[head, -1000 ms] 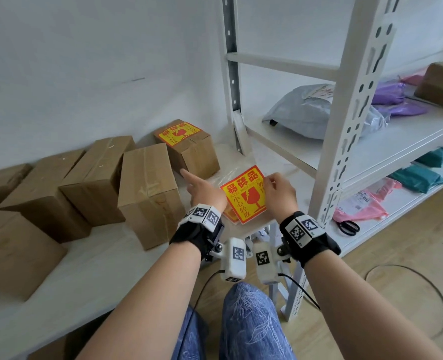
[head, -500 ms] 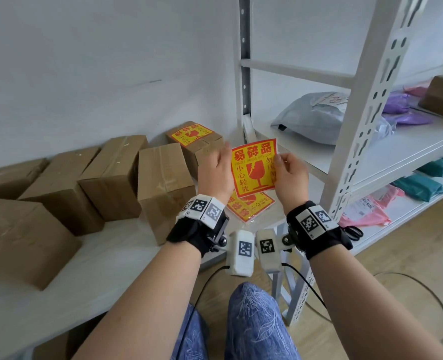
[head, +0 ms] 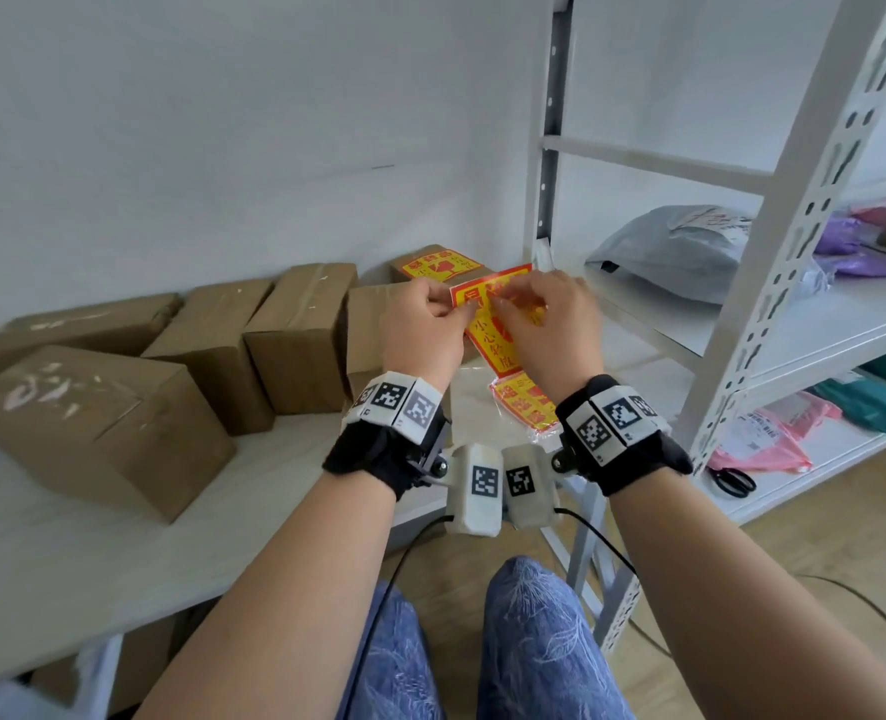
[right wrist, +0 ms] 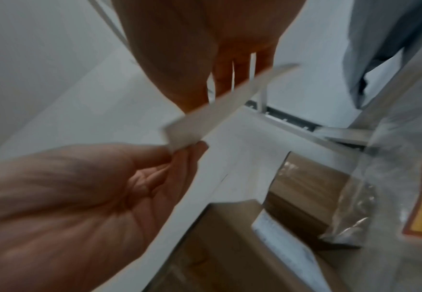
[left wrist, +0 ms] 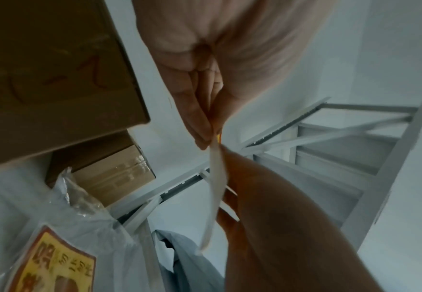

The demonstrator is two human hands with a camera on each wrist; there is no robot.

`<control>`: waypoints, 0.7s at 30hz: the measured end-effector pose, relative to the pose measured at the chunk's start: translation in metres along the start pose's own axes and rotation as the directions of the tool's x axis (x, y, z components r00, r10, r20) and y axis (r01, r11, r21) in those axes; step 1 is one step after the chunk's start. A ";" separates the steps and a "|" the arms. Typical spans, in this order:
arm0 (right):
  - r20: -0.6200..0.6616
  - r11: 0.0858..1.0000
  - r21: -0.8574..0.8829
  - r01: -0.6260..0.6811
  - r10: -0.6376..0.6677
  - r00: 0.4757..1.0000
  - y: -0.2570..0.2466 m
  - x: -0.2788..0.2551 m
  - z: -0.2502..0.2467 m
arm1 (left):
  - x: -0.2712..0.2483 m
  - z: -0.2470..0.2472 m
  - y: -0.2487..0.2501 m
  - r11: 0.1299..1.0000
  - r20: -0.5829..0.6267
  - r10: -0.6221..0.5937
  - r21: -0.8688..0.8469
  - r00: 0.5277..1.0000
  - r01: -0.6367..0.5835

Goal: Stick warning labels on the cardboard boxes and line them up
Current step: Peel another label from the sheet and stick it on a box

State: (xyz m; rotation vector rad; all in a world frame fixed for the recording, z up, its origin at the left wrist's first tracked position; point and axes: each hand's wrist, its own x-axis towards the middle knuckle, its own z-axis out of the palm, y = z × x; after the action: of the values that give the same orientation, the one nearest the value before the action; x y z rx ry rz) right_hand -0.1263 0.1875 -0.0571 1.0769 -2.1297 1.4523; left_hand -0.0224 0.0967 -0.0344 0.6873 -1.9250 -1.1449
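I hold a yellow-and-red warning label [head: 490, 332] upright above the table's right end. My left hand [head: 443, 311] pinches its upper left corner, and my right hand [head: 513, 304] pinches its top edge close beside. The left wrist view shows the label's white backing [left wrist: 214, 187] edge on under my left fingertips [left wrist: 202, 138]. In the right wrist view the backing [right wrist: 217, 110] runs between both hands. Several plain cardboard boxes [head: 300, 335] stand on the white table [head: 119, 563]. One labelled box [head: 438, 265] sits at the back by the wall.
A clear bag of more labels [head: 526, 407] lies on the table under my hands. A white metal shelf rack [head: 773, 283] stands to the right with a grey mailer bag [head: 674, 246], coloured parcels and scissors [head: 732, 480]. My knees are below the table edge.
I have lifted the label off the bag of labels. My hands have moved from its two sides to its top edge, close together, and the label now tilts.
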 end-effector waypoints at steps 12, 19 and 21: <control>0.066 0.980 0.104 0.168 -0.175 0.982 -0.028 -0.016 0.023 | -0.019 -0.030 0.002 0.796 0.112 -0.175 -0.569 0.978 0.208; -0.002 0.964 0.209 0.164 -0.168 0.986 -0.027 -0.015 0.023 | -0.018 -0.031 -0.008 0.840 0.110 -0.108 -0.521 0.988 0.150; -0.007 0.963 0.220 0.156 -0.159 0.987 -0.026 -0.014 0.023 | -0.018 -0.030 -0.008 0.848 0.116 -0.094 -0.511 0.989 0.140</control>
State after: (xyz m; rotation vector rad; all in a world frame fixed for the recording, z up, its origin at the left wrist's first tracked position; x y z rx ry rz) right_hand -0.0948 0.1679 -0.0591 1.3027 -1.8733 1.6353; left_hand 0.0134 0.0926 -0.0391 0.4628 -1.5442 -1.7091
